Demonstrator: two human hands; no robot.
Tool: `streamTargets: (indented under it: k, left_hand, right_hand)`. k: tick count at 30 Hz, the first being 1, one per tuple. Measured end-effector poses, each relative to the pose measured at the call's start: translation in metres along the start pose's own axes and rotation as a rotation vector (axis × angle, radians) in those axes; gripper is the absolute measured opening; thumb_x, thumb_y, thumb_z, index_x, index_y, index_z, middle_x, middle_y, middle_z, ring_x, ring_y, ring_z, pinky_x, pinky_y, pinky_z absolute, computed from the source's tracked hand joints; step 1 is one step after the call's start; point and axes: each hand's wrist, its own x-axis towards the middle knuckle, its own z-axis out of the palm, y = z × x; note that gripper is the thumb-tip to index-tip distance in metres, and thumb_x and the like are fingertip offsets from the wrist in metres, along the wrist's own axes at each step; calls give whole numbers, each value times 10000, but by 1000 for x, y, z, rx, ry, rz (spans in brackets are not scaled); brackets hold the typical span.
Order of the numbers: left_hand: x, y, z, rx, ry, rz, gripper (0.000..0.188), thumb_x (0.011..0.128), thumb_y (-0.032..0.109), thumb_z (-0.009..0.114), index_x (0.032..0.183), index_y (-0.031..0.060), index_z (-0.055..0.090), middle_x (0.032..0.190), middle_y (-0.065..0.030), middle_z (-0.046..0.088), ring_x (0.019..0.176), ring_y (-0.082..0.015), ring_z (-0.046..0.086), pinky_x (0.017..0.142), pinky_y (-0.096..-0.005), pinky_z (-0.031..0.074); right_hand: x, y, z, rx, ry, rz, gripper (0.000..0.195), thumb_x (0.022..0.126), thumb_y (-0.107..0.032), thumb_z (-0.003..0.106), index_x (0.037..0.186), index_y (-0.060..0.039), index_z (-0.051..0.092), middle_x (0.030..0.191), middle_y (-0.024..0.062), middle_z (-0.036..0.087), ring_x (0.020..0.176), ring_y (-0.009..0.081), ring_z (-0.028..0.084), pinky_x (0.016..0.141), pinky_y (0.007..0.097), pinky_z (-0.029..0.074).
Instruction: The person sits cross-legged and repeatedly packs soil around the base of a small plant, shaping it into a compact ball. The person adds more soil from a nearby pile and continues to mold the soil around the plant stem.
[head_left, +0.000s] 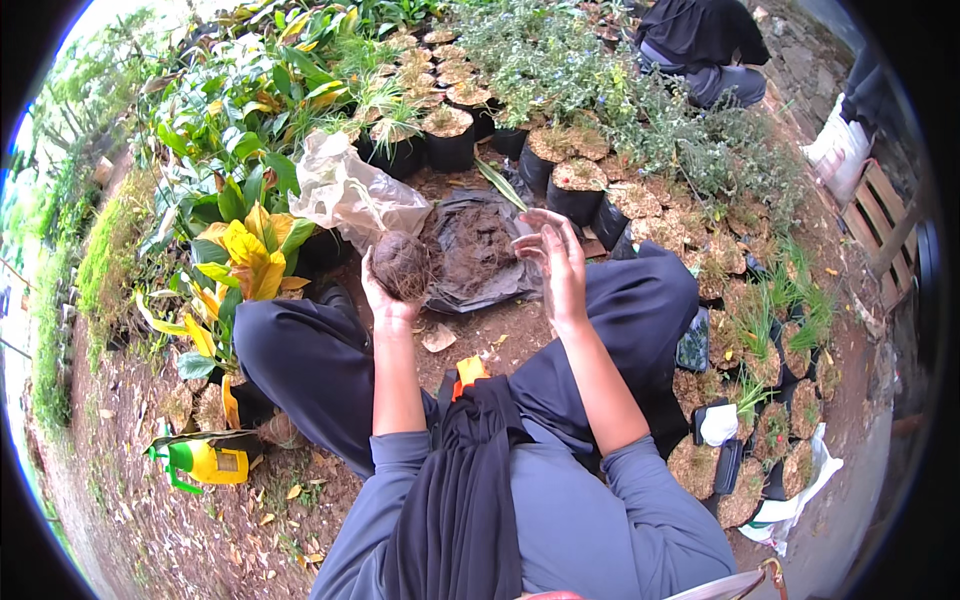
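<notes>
A round, brown, fibre-covered ball (403, 264) rests in the palm of my left hand (386, 292), with loose strands hanging off its right side. My right hand (556, 259) is raised with nothing in it, its fingers apart and slightly curled. Between the two hands, a dark plastic sheet (517, 289) lies on the soil with a heap of brown fibre (476, 251) on it. Just behind the ball is a crumpled, translucent plastic bag (352, 184). A long green leaf with pale edges (501, 184) lies at the back of the sheet.
Black plant bags (450, 146) topped with light chips stand ahead and to the right. Leafy plants (255, 236) crowd the left. A yellow-green spray bottle (202, 461) lies at lower left; a phone (693, 341) sits by my right knee. Another person (701, 49) sits at back right.
</notes>
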Motion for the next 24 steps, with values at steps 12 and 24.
streamTargets:
  k: [12,24]
  left_hand:
    - [1,-12,20,120,-8,33,520,860,505,538,1191,108,597,1130,-137,641,1012,-324,626,844,-489,533]
    - [59,-28,44,109,4,9,425,880,445,534,1145,127,630,1095,-116,662,984,-327,638,823,-485,542]
  right_hand:
    - [52,99,-34,733,448,388,305,941,-324,538,1126,-82,531,1098,73,603,936,210,583,805,365,491]
    - [53,151,-51,416,630,380,267,969,-290,488,1120,-77,548,1035,67,608,875,190,585,748,349,503]
